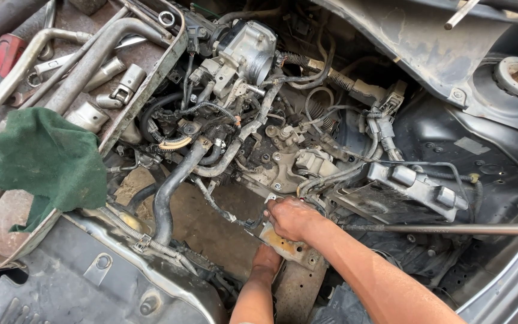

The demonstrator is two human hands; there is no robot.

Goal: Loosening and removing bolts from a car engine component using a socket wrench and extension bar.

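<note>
Right hand (292, 217) on rusty metal bracket (286, 243)

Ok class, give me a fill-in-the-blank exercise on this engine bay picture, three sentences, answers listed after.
1. The cloth draped over the pipes at the left is ____ in colour.
2. The right hand rests on a rusty metal ____ low in the engine bay, with the left hand just below it.
3. The sockets and wrenches lie in a tray at the upper ____ of the view.

Missing words: green; bracket; left
</note>
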